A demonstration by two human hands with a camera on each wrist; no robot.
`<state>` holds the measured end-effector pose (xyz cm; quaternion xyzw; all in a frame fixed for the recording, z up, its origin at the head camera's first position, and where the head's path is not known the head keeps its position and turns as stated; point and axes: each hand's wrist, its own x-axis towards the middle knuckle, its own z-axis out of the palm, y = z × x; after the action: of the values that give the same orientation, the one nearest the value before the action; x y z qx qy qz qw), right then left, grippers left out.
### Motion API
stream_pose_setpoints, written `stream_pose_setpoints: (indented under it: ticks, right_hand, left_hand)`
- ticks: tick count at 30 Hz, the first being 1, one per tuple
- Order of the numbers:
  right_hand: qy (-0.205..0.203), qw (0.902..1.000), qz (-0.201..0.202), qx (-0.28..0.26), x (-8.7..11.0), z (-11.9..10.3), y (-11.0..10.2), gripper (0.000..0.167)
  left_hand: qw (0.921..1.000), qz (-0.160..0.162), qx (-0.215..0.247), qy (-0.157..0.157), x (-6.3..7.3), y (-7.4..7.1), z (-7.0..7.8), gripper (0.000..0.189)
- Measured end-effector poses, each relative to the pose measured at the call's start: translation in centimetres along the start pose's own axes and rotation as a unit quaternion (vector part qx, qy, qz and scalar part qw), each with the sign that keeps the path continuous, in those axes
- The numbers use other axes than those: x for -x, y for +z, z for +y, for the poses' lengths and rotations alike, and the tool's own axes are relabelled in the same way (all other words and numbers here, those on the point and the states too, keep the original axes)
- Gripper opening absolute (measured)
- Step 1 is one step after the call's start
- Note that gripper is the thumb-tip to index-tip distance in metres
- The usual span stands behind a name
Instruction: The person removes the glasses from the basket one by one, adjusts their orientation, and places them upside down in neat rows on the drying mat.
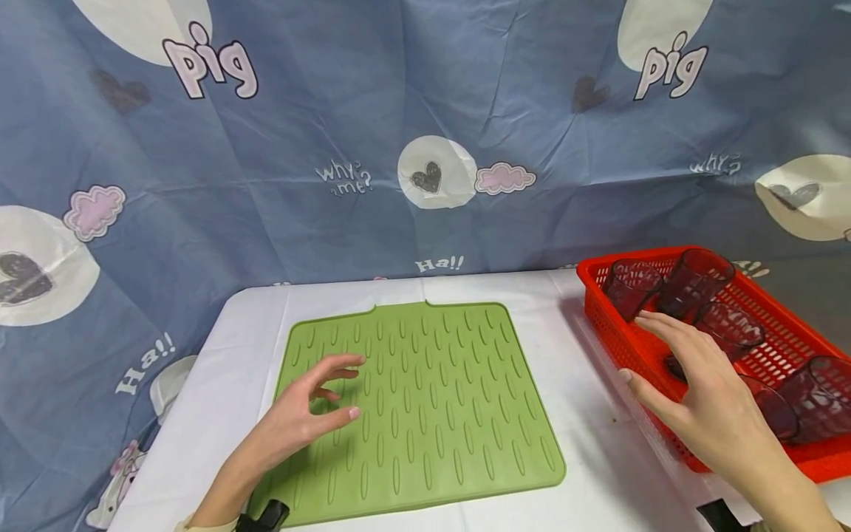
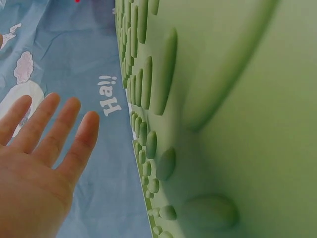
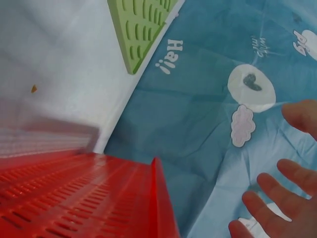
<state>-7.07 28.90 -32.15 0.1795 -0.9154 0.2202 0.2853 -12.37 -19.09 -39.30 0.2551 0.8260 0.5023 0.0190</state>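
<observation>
My left hand [image 1: 299,414] hovers over the left part of a green ridged mat [image 1: 425,399], its fingers loosely bent and holding nothing. In the left wrist view the same hand [image 2: 44,163] shows spread fingers beside the mat's ridges. At the right, my right hand [image 1: 705,399] is above the near-left rim of a red plastic basket [image 1: 612,332], thumb apart from the fingers, gripping nothing. Several dark reddish clear glasses lie or stand in the basket, among them one glass [image 1: 698,277] at the back and another glass [image 1: 821,399] near the right. My hand partly hides the glasses below it.
A white cloth [image 1: 585,414] covers the table. Behind it hangs a blue printed curtain [image 1: 372,111]. The basket stands along the table's right side, and a small brownish speck [image 1: 613,420] lies between it and the mat.
</observation>
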Motion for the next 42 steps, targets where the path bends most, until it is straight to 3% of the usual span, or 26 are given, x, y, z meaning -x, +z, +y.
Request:
stream_pose_setpoints:
  ticks: [10,20,28,42]
  right_hand:
    - [0.059,0.9981,-0.018,0.003,0.6,1.3,-0.8,0.081]
    - [0.059,0.9979,-0.018,0.021,1.3,3.2,-2.1,0.078]
    - [0.137,0.9892,-0.045,0.027,2.2,4.2,-2.9,0.076]
    - [0.211,0.9724,-0.098,0.020,3.1,6.3,-4.3,0.084]
  left_hand:
    - [1.0000,-0.001,-0.007,0.002,0.1,0.2,-0.3,0.059]
    - [0.9999,0.000,-0.012,0.003,0.3,0.2,-0.2,0.058]
    - [0.9999,-0.003,-0.017,0.002,0.2,0.1,0.3,0.058]
    - [0.9997,-0.015,-0.020,-0.002,0.1,-0.1,0.8,0.059]
